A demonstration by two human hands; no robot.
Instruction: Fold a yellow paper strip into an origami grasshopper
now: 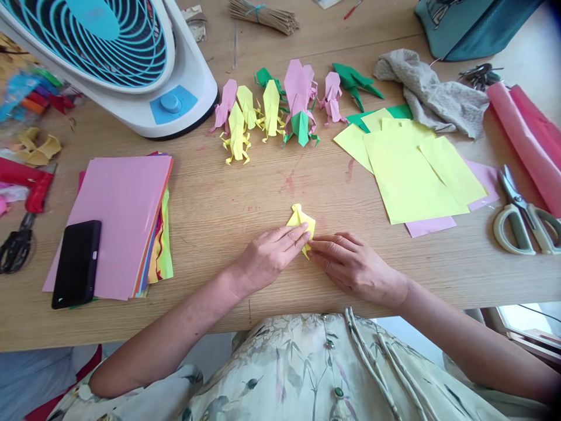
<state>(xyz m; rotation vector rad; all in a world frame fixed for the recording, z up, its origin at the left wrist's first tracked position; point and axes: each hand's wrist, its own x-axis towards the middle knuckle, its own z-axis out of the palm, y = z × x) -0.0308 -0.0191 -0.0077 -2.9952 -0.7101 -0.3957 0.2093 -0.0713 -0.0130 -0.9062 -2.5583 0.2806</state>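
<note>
One yellow folded paper (pixel 300 217): left hand (pixel 272 252) holding, right hand (pixel 358 264) touching edge, grip unclear; one fan (pixel 170 104).

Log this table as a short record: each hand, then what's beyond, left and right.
Left hand: fingers resting on a small folded yellow paper
Right hand: fingertips at the lower right edge of that paper
Beyond the hands: yellow, pink and green paper figures
Left side: fan; phone lying on a paper stack
Right side: loose yellow sheets; scissors; gray cloth
Far side: tied bundle of sticks
</note>
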